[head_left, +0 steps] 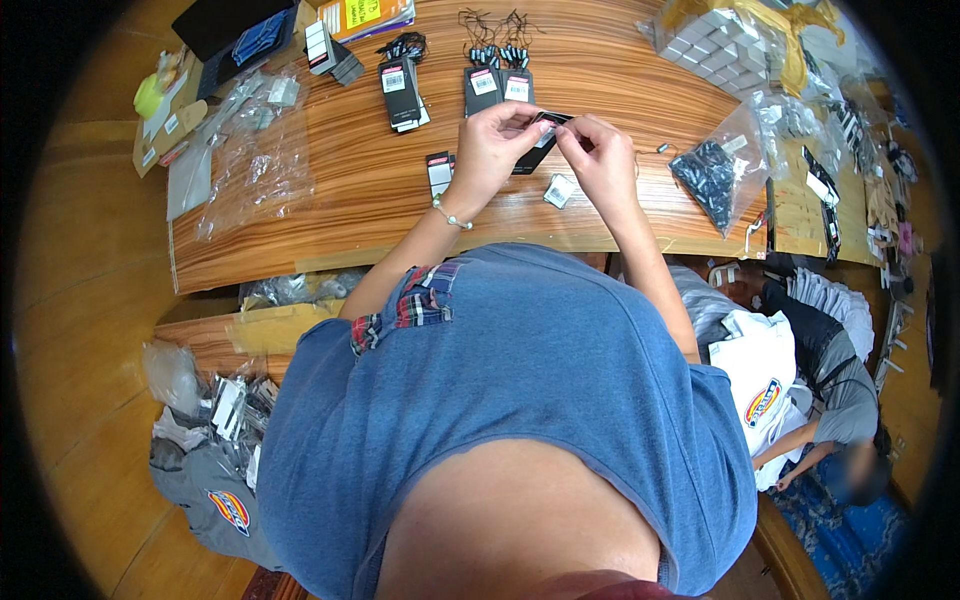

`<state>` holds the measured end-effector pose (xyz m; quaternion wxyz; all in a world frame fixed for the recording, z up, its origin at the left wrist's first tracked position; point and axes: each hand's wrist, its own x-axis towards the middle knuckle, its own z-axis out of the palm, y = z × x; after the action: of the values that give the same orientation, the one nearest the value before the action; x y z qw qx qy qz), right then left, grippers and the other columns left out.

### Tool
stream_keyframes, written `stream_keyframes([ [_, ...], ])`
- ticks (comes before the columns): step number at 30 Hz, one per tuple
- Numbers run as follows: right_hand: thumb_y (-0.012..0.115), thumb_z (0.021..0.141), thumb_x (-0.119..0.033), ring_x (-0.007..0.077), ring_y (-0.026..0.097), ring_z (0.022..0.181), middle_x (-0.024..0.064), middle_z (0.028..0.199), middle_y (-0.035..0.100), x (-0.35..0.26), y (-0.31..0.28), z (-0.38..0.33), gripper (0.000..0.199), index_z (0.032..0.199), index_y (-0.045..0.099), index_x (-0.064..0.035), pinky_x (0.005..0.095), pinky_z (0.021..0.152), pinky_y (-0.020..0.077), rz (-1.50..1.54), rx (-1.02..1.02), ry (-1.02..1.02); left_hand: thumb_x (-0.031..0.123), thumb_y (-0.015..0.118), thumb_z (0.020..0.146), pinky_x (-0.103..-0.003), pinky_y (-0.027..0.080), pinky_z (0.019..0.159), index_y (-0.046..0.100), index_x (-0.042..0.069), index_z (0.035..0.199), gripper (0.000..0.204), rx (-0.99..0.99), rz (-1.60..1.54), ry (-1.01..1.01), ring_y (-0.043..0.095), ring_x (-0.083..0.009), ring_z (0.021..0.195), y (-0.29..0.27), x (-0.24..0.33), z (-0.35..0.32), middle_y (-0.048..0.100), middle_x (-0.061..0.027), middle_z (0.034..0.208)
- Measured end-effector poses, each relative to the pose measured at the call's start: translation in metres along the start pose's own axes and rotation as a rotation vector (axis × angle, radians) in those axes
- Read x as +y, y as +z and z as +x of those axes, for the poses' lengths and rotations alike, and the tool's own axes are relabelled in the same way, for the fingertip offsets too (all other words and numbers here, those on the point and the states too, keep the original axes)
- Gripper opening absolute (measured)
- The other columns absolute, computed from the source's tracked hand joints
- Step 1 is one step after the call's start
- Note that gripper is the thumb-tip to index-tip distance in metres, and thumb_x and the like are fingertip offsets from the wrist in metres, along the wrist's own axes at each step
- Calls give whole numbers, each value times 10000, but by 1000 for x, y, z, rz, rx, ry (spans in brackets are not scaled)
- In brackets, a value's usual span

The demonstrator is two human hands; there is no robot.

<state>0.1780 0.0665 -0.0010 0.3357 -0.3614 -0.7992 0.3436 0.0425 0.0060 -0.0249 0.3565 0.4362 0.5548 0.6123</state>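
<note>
Over the table, my left hand [495, 145] pinches a black hang tag [532, 160] with a white sticker on it. Opposite, my right hand [602, 160] is closed in a pinch at the tag's upper edge, with a thin dark cord in it. The cord trails to the right and ends in a small bead [662, 148]. Fingers partly hide the tag's top. Below it lies a small stack of white labels [560, 190]. Beside my left wrist sit black tags with white stickers [439, 170].
Stacks of corded tags [401, 90] stand farther back, with loose cards [335, 55] to their left. A clear bag of black cords [706, 178] lies right, near white boxes [715, 50]. Empty plastic bags [262, 150] cover the left. A person [845, 370] handles white garments [755, 355] at lower right.
</note>
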Motion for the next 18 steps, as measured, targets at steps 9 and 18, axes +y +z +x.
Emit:
stream_keyframes([
  [9,527,825,-97,69,395,510,15,645,534,28,10,-1,145,733,576,4,213,498,347,1046,-187,574,75,642,762,-231,502,630,636,-21,904,172,-83,142,73,612,-118,701,-5,5,4,650,-95,810],
  [18,592,811,-122,50,388,496,-25,538,489,27,17,0,149,723,597,-1,203,468,325,423,-34,239,54,640,769,-225,502,692,630,-25,924,174,-163,224,56,612,-118,770,-5,14,8,641,-78,865],
])
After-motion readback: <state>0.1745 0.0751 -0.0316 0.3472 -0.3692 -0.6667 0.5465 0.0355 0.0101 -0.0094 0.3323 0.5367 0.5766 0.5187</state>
